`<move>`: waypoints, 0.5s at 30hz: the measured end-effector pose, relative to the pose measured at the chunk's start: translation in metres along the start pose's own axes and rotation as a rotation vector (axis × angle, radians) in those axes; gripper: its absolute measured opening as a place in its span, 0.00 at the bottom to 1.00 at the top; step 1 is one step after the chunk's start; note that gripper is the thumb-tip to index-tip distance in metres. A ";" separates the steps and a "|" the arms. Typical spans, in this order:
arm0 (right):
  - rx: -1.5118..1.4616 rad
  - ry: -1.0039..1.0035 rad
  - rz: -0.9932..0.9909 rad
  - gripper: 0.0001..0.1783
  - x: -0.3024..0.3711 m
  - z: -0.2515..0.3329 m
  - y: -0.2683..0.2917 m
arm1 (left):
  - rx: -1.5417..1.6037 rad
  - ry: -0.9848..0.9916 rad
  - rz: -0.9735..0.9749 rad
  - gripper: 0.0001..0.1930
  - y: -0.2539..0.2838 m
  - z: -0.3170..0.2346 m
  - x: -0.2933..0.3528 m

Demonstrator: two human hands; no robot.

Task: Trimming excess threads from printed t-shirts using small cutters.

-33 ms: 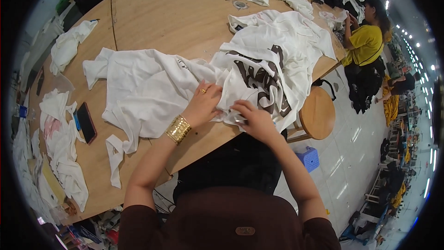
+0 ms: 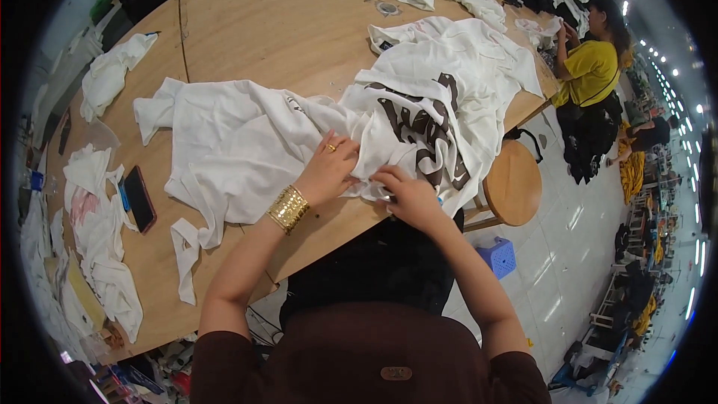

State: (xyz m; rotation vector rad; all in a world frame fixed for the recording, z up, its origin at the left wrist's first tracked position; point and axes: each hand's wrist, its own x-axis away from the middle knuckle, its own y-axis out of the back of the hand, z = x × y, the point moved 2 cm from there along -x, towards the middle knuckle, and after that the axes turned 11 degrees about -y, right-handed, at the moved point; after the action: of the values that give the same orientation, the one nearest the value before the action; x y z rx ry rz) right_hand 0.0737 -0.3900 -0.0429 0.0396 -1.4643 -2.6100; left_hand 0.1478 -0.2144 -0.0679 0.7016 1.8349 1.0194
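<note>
A white shirt [image 2: 232, 131] with a dark print lies bunched across the table in front of me, its right part heaped near the table's edge. My left hand [image 2: 331, 170], with a ring and a wide gold cuff, pinches a fold of this fabric. Close to its right, my right hand [image 2: 407, 194] has its fingers curled at the same edge of cloth. A small thing with a bit of blue shows beside that palm; most of it is hidden, so its kind cannot be made out.
On the left of the table [image 2: 262, 22] lie a phone [image 2: 140, 199], a white cloth with a reddish print [image 2: 93, 209] and another white cloth [image 2: 116, 75]. A round wooden stool [image 2: 513, 183] and a blue plastic stool [image 2: 499, 257] stand at right. A person in yellow [image 2: 594, 67] handles cloth beyond.
My right hand has shifted slightly left, closer to my left hand, and a little more blue shows beside it. The left hand keeps its place on the shirt.
</note>
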 end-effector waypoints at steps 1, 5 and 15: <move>0.065 -0.039 0.077 0.12 0.000 0.000 -0.006 | 0.063 -0.002 0.071 0.17 0.001 0.001 0.001; -0.030 -0.047 0.113 0.11 0.001 -0.006 -0.007 | 0.466 0.317 0.229 0.17 0.022 -0.001 0.004; -0.386 0.006 0.157 0.11 -0.001 0.024 0.021 | 0.846 0.351 0.174 0.22 0.041 -0.014 0.019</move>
State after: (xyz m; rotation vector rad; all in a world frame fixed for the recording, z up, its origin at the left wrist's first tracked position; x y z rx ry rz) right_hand 0.0750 -0.3803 -0.0129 -0.1062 -0.8972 -2.7049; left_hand 0.1290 -0.1837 -0.0371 1.2480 2.5715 0.4405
